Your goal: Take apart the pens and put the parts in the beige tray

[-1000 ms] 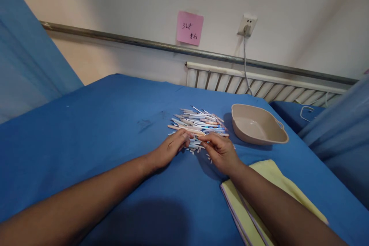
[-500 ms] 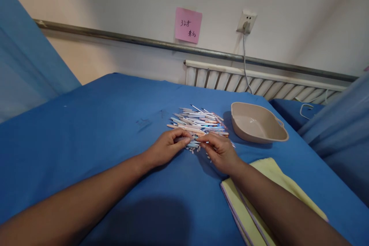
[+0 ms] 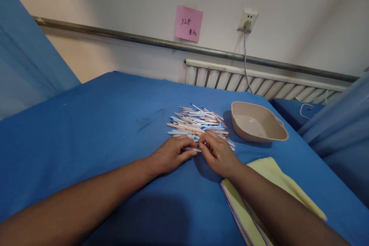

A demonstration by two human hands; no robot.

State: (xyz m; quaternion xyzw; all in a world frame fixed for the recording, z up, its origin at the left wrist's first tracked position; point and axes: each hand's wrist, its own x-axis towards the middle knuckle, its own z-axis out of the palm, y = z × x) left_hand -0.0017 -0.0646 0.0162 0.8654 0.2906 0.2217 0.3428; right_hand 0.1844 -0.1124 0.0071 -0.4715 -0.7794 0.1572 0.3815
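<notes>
A heap of pens [image 3: 196,121] in pale blue, white and pink lies on the blue cloth of the table [image 3: 100,130]. Just in front of the heap my left hand [image 3: 170,153] and my right hand [image 3: 217,153] meet, fingers curled. Between their fingertips they pinch one thin pen [image 3: 192,148], lying crosswise. Whether a cap is in the fingers is too small to make out.
A beige plastic dish [image 3: 258,127] stands right of the heap. A yellow notebook [image 3: 259,196] lies under my right forearm at the near right. Behind the table are a radiator [image 3: 253,84], a wall socket with cable [image 3: 247,21] and a pink note [image 3: 188,24].
Both hands have drawn back a little from the heap toward me and closed in on each other, bringing one pen with them. The small white bits near the heap are now covered by my hands.
</notes>
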